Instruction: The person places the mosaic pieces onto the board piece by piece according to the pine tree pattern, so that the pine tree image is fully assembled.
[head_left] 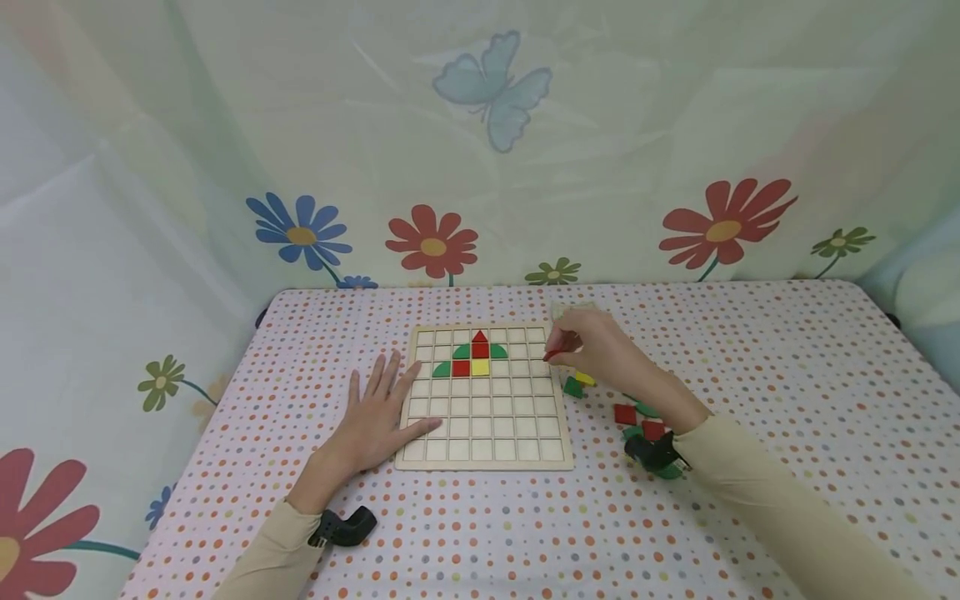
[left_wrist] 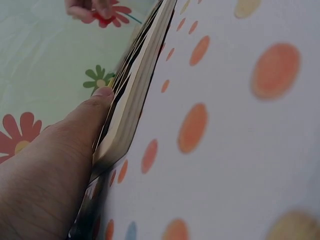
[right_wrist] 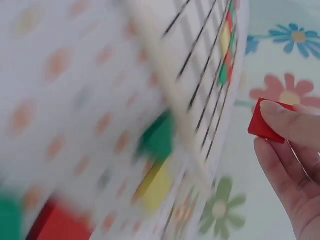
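Note:
A wooden grid board [head_left: 480, 429] lies on the dotted table. Set in its upper cells are a red triangle [head_left: 480, 337], red squares, a yellow square [head_left: 480, 367] and several green rounded pieces [head_left: 498, 352]. My left hand [head_left: 375, 417] rests spread on the board's left side, fingertips and thumb over its rim; the left wrist view shows the thumb [left_wrist: 75, 130] along the board's edge. Above the board's upper right edge, my right hand [head_left: 596, 350] pinches a red square tile [right_wrist: 265, 122] between thumb and fingers.
Right of the board lie loose tiles: a green one [head_left: 573, 387], a yellow one [head_left: 585, 378], and red [head_left: 625, 414] and green ones partly under the right forearm. A pale printed card [head_left: 562, 308] is half hidden behind the right hand. A flowered curtain [head_left: 600, 208] hangs behind the table.

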